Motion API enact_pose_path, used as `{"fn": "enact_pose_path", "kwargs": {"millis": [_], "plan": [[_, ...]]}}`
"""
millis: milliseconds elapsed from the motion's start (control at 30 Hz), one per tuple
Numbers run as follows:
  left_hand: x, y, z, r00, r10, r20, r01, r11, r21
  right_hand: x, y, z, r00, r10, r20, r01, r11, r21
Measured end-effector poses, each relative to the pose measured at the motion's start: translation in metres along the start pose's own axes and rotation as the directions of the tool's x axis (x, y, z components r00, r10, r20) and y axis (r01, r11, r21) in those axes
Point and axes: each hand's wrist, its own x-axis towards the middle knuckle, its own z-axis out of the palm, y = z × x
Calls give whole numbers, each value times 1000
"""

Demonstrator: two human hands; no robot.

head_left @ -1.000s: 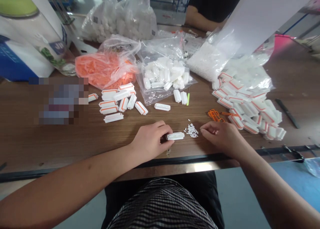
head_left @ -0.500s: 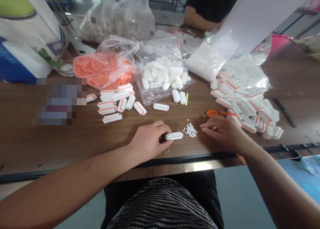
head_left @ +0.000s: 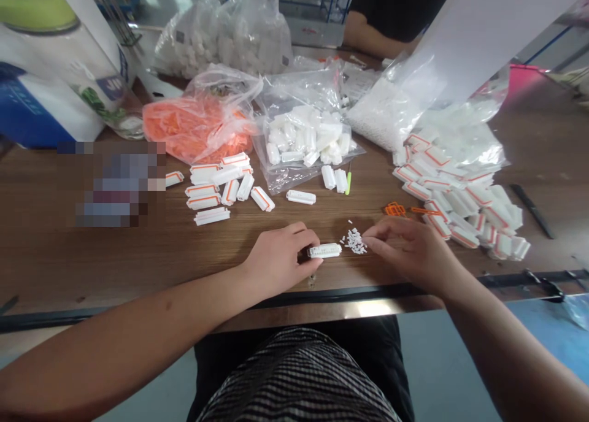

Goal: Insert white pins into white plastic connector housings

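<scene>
Near edge of the desk (head_left: 138, 290), centre: left hand (head_left: 276, 259) curled, fingers closed round one end of a white housing (head_left: 326, 251), which lies flat with a row of small slots along its top. The grip seems meant to keep it from sliding. Right hand (head_left: 411, 250) half closed, fingertips (head_left: 369, 240) drawn together at the edge of a small heap of white pins (head_left: 354, 241), just beside the housing; cannot tell whether a pin is held. Heap sits between the hands, probably so both can work at it without stretching. Orange clips (head_left: 396, 209) lie just past the right hand. Striped housings form two lots, a tidy group (head_left: 221, 186) toward the left and a loose pile (head_left: 460, 192) toward the right, likely kept apart as separate batches. Further back, bags of white blocks (head_left: 304, 141), orange parts (head_left: 196, 127) and white granules (head_left: 381, 115) sit open within reach, seemingly as supply. Across the far edge, a co-worker (head_left: 398, 5) in a black shirt rests an arm on the desk
</scene>
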Motion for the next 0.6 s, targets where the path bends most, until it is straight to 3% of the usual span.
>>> {"fn": "enact_pose_path", "kwargs": {"millis": [133,267,600], "plan": [[0,0,0,1000,4,-14,-4,1000,-3,1,-24,21,983,-182,32,181,983,22],[-1,1,0,1000,3,-10,-3,1000,3,3,-27,32,966,-254,47,256,965,-56],[0,0,1,1000,-1,-24,1,1000,4,0,-30,28,911,-408,60,408,872,-269]]}}
